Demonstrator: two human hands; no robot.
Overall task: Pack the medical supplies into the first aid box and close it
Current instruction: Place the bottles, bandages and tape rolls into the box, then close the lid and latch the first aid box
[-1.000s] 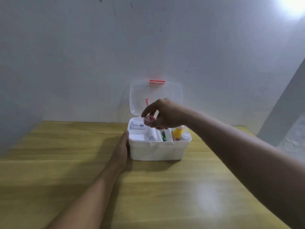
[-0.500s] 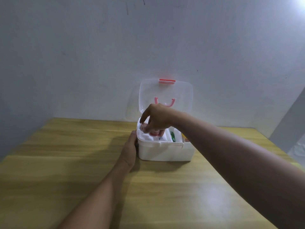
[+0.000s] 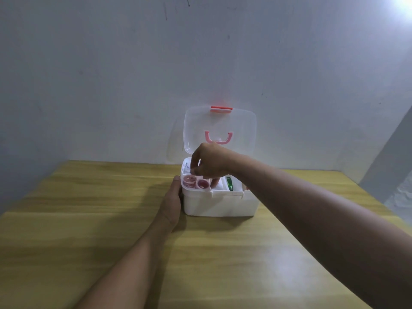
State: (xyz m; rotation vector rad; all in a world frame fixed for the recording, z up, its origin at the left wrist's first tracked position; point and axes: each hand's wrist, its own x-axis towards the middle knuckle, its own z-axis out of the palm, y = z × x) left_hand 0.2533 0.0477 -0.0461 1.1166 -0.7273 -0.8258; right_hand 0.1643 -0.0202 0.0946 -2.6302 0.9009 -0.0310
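The white first aid box (image 3: 219, 204) stands at the table's far middle. Its clear lid (image 3: 242, 128), with a pink handle and a red latch, is upright. Two small round pink containers (image 3: 189, 180) lie side by side in the front left compartment. A green-labelled packet (image 3: 229, 183) and other white items sit further right, partly hidden by my arm. My right hand (image 3: 211, 162) hovers just over the pink containers, fingers pointing down and apart, with nothing seen in them. My left hand (image 3: 171, 202) lies against the box's left side, thumb at the rim, holding it.
The wooden table (image 3: 111, 219) reaches a grey wall (image 3: 111, 85) right behind the box. The table's right edge drops off near a grey slanted surface (image 3: 388, 157).
My right hand carried a small pink container down from above the box into the front left compartment and let go of it. The view shifted slightly; my left hand stayed on the box.
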